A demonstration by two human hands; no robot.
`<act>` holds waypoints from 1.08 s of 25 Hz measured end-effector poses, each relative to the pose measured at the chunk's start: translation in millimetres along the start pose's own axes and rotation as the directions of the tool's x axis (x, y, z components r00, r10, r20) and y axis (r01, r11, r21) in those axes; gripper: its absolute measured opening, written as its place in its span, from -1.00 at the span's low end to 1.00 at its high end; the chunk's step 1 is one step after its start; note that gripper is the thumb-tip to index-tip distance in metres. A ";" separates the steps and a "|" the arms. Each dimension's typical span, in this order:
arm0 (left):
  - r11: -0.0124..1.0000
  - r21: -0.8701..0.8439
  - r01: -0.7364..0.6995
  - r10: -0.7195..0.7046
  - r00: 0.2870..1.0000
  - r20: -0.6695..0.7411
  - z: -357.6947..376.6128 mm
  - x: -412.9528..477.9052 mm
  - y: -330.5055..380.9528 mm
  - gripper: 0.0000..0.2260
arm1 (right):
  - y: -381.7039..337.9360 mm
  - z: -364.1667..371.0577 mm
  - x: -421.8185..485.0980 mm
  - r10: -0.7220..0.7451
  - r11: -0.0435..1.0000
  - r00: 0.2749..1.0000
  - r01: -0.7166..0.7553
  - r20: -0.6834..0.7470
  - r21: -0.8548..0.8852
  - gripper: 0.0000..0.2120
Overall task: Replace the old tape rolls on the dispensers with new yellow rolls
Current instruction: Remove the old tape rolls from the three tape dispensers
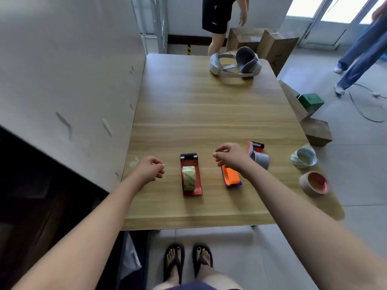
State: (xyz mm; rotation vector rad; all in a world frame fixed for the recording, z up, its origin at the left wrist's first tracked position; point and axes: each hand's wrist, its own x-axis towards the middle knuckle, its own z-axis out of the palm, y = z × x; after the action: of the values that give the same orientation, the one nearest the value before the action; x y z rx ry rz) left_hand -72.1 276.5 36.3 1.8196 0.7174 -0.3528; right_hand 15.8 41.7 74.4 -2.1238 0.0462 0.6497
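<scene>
as i stand at its near edge, the wooden table (209, 114) fills most of my view, with a pale wall (73, 80) along its left side. past its far end a person (217, 15) in black shorts stands by brown cardboard boxes (272, 45); a small white mark on the shorts is too blurred for me to read. a white and grey headset (235, 62) lies on the table's far end. my left hand (149, 169) and right hand (229, 155) hover over the near half, well apart, both with fingers loosely curled and nothing in them. between them stands the red dispenser (191, 190), carrying a yellow-green roll (189, 177) upright, its black cutter end away from me. an orange dispenser (230, 177) on a purple base lies partly hidden under my right wrist. just beyond it is a second orange dispenser (256, 146), with a grey core (260, 160) just beside it. near the right edge sit a pale roll (303, 159) with green stripes and, nearer me, a tan roll (314, 183) with a red inside.
</scene>
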 end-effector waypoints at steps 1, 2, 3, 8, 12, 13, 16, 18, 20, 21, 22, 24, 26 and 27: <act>0.999 -0.019 0.026 -0.026 1.000 0.002 6.9 -0.1 -5.8 -0.89 | 8.9 6.1 3.4 0.018 1.000 1.000 -0.018 0.015 -0.014 -0.91; 0.998 -0.036 0.055 -0.055 0.999 0.004 13.7 -0.9 -10.8 -0.92 | 18.1 11.8 7.0 0.038 0.999 0.999 -0.037 0.028 -0.023 -0.92; 0.996 -0.048 0.080 -0.080 0.997 0.009 19.6 -1.9 -15.1 -0.95 | 26.4 17.4 10.3 0.055 0.998 0.998 -0.054 0.033 -0.024 -0.92; 0.984 -0.069 0.162 -0.157 0.984 0.080 46.3 3.4 -33.9 -0.90 | 57.9 48.3 18.0 0.148 0.989 0.986 -0.149 0.077 0.009 -0.88; 0.981 -0.098 0.165 -0.156 0.983 0.097 64.2 9.7 -40.6 -0.82 | 70.2 66.6 20.0 0.208 0.973 0.967 -0.221 0.148 0.073 -0.83; 0.980 -0.121 0.155 -0.144 0.985 0.097 67.2 11.7 -40.7 -0.79 | 71.7 69.9 21.1 0.218 0.965 0.965 -0.236 0.148 0.114 -0.81; 0.964 -0.217 0.154 -0.138 0.987 0.087 75.1 15.4 -40.9 -0.74 | 76.5 80.2 25.6 0.229 0.951 0.963 -0.253 0.145 0.177 -0.70; 0.949 -0.276 0.150 -0.131 0.988 0.086 79.2 14.4 -38.4 -0.79 | 74.4 84.0 25.6 0.238 0.930 0.954 -0.278 0.183 0.239 -0.59; 0.944 -0.298 0.145 -0.121 0.988 0.097 80.1 14.8 -37.6 -0.85 | 70.9 84.6 25.6 0.260 0.869 0.931 -0.342 0.256 0.357 -0.50; 0.939 -0.309 0.151 -0.122 0.986 0.111 79.5 15.0 -37.4 -0.87 | 69.7 84.0 25.2 0.277 0.825 0.914 -0.384 0.297 0.415 -0.48; 0.929 -0.332 0.162 -0.125 0.984 0.131 78.4 14.9 -37.0 -0.91 | 69.8 83.0 24.5 0.292 0.782 0.896 -0.425 0.335 0.456 -0.47; 0.896 -0.401 0.191 -0.128 0.976 0.178 76.3 12.9 -33.7 -0.94 | 71.6 81.3 22.6 0.309 0.732 0.866 -0.481 0.394 0.483 -0.47; 0.874 -0.436 0.214 -0.127 0.967 0.220 75.1 10.9 -31.4 -0.87 | 71.3 80.3 19.0 0.295 0.711 0.851 -0.500 0.435 0.495 -0.49; 0.864 -0.451 0.222 -0.125 0.964 0.234 74.4 9.6 -29.9 -0.85 | 69.5 80.0 17.2 0.290 0.706 0.848 -0.502 0.443 0.500 -0.49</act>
State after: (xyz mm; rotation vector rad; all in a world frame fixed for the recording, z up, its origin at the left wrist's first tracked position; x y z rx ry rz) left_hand -75.9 217.0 -18.3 1.2374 0.7540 -0.4280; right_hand -22.4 64.7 -23.3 -1.3559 0.4871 1.0880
